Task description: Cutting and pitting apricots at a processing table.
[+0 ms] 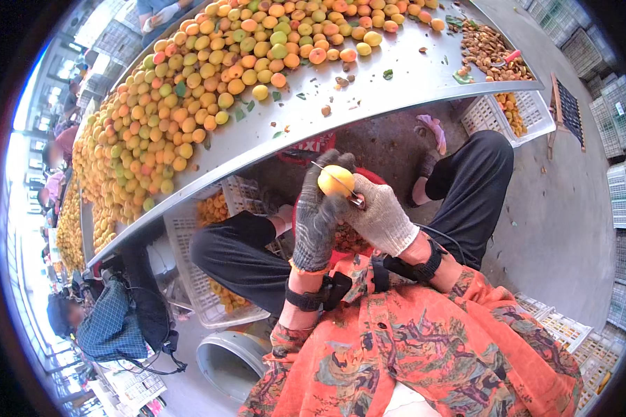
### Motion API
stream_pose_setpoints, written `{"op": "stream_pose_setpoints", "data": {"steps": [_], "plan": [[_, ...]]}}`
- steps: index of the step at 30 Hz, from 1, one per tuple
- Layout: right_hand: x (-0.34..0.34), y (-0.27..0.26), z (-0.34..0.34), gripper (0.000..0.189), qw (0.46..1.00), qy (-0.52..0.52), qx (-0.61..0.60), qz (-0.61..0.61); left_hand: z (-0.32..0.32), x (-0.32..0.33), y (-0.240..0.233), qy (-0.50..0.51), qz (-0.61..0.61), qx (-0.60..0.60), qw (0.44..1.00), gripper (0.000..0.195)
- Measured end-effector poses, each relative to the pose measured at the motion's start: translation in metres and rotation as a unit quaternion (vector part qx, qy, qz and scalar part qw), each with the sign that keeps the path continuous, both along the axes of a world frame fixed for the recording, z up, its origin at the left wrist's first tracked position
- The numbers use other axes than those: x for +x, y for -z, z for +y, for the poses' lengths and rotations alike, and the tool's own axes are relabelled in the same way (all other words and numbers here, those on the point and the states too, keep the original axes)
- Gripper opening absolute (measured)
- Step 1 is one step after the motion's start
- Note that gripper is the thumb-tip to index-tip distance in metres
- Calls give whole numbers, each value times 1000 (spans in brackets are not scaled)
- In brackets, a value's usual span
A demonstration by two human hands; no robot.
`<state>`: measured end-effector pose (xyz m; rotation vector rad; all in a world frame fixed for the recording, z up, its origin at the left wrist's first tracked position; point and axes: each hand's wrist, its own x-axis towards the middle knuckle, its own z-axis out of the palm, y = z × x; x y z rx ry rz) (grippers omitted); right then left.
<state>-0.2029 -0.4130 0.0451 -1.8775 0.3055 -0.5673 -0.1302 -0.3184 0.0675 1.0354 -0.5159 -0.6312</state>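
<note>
My left hand (317, 208), in a dark grey knit glove, is raised above my lap and closed around the far side of a yellow apricot (336, 180). In a pale knit glove, my right hand (381, 213) grips a small knife (357, 200), whose thin curved blade lies against the fruit. Below both hands, partly hidden by them, a red container (370, 176) holds reddish-brown pieces. Beyond them, a large heap of apricots (208, 78) covers much of the metal table (396, 62).
Pits (485, 47) and a red-handled tool (511, 56) lie at the table's right end. White crates (537, 112) (188, 250) hold cut fruit beneath the table's edge. A grey bucket (235, 359) lies at lower left, near a seated co-worker (109, 323). Stacked crates (621, 114) line the right.
</note>
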Motion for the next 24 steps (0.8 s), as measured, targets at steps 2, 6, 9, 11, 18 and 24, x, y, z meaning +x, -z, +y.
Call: {"op": "stream_pose_setpoints", "data": {"steps": [2, 6, 9, 11, 18, 24], "plan": [[-1, -2, -1, 22, 1000, -8, -1, -9, 7, 4, 12, 32, -7, 5, 999, 55], [-4, 6, -10, 21, 997, -64, -17, -31, 15, 10, -7, 72, -58, 39, 995, 46], [-7, 0, -13, 20, 996, -86, -25, 14, 15, 16, -15, 76, -63, 57, 993, 42], [-4, 13, -14, 20, 997, -73, -26, 13, 16, 27, -20, 59, -350, 278, 892, 49], [0, 11, -10, 22, 1000, -16, -19, -2, 7, 5, -1, 12, -28, 66, 997, 54], [3, 30, -14, 21, 998, -55, -36, -3, 11, 7, -5, -59, -375, 280, 882, 52]]}}
